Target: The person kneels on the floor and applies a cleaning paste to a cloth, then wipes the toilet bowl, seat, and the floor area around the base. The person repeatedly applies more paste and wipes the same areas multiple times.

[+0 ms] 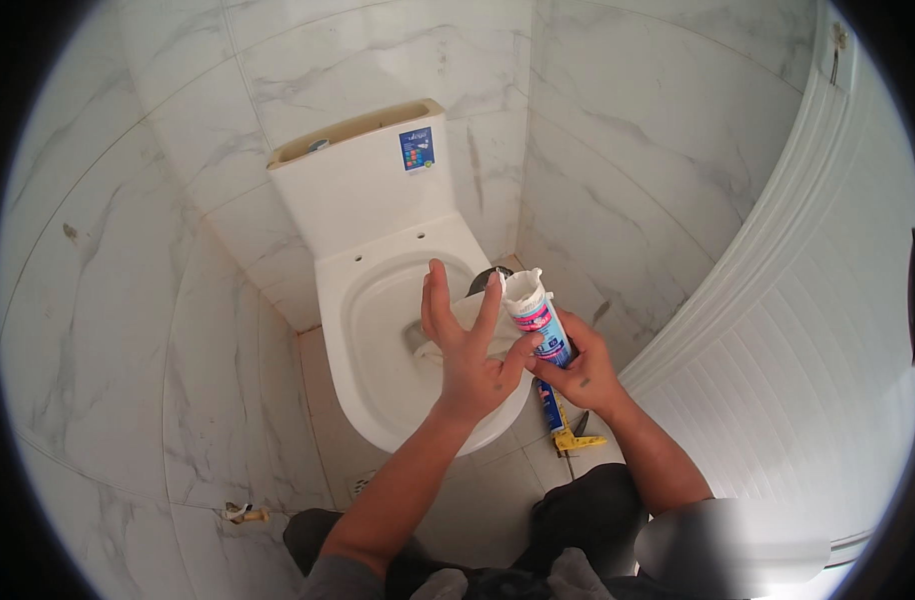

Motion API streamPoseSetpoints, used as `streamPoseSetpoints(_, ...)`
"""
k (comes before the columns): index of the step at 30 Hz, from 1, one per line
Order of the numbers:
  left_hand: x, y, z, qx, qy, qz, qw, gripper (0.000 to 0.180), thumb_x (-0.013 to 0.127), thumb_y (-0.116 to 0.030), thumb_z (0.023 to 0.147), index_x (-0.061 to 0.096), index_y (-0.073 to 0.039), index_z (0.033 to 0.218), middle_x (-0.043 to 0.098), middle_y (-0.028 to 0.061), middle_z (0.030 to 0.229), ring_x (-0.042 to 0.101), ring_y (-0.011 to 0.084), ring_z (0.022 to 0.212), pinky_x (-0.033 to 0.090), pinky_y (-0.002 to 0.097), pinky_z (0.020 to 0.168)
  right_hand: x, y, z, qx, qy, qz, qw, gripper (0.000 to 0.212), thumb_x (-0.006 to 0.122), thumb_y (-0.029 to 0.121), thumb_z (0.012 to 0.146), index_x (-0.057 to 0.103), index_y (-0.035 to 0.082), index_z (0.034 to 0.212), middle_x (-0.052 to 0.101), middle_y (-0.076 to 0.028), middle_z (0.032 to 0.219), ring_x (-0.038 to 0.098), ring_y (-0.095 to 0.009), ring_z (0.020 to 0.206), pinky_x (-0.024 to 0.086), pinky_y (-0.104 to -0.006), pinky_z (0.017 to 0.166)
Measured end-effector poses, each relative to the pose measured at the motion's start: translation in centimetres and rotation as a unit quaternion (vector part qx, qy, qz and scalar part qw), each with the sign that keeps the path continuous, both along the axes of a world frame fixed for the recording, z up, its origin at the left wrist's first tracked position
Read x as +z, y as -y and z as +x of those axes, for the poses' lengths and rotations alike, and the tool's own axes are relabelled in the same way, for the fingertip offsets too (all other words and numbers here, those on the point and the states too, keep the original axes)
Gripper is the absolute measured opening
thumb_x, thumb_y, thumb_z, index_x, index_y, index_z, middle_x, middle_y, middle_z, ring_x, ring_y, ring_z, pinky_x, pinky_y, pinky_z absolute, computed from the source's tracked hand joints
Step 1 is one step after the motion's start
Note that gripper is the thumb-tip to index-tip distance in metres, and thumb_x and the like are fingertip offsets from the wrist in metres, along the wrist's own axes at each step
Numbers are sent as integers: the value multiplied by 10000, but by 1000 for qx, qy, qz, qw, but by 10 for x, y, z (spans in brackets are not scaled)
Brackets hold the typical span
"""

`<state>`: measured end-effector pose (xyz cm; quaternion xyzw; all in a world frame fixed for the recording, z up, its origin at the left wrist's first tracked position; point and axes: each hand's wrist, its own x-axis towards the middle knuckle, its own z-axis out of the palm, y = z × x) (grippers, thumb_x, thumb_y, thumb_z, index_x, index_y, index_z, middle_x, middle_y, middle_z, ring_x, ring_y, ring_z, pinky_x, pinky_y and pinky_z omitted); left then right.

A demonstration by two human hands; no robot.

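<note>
My right hand [585, 368] is wrapped round a blue, pink and white sealant cartridge [541, 322]. The cartridge tilts upward, and its ragged top end carries white paste. Beside it, my left hand [466, 362] has its fingers spread, with a white smear on the index fingertip. The left thumb comes close to the cartridge's side; whether it touches I cannot tell. Below both hands stands a white toilet [340, 372] with its tank lid and seat off.
A yellow caulking gun [570, 438] with a blue tube lies on the floor right of the toilet. Behind the cartridge is a dark round object [490, 279], partly hidden. Marble-patterned walls [638, 150] close in, with a white ribbed door [768, 350] at right and a brass pipe fitting [246, 514] at lower left.
</note>
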<state>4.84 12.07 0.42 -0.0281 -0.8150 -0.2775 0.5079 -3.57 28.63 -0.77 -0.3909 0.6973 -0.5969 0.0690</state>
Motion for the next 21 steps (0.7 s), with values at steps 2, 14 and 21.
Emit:
streamPoseSetpoints(2,-1,1,3,17,26,-21,999,725,801,-330,854,521,-62,1466,62,338,1629,65,513,1482,137,608,1160,-4,0,2,-23,-27,-1,999,635,812,106,802,570,28,1384,657,-135,1141,645,-215,1037,506,-355,901)
streamPoseSetpoints(14,4,-4,4,96,145,-82,981,639,816,-360,829,626,-83,1372,134,303,1642,121,513,1473,128,582,1169,-6,-10,-1,-141,-168,110,969,628,814,140,764,596,65,1349,608,-140,944,641,-306,813,523,-391,714)
streamPoseSetpoints(21,3,-11,-1,95,155,-61,981,512,834,-286,791,703,-79,1241,199,265,1639,162,495,1465,154,617,1127,-5,-15,-2,-191,-237,184,935,675,789,135,717,589,102,1361,586,-141,992,611,-336,905,512,-431,798)
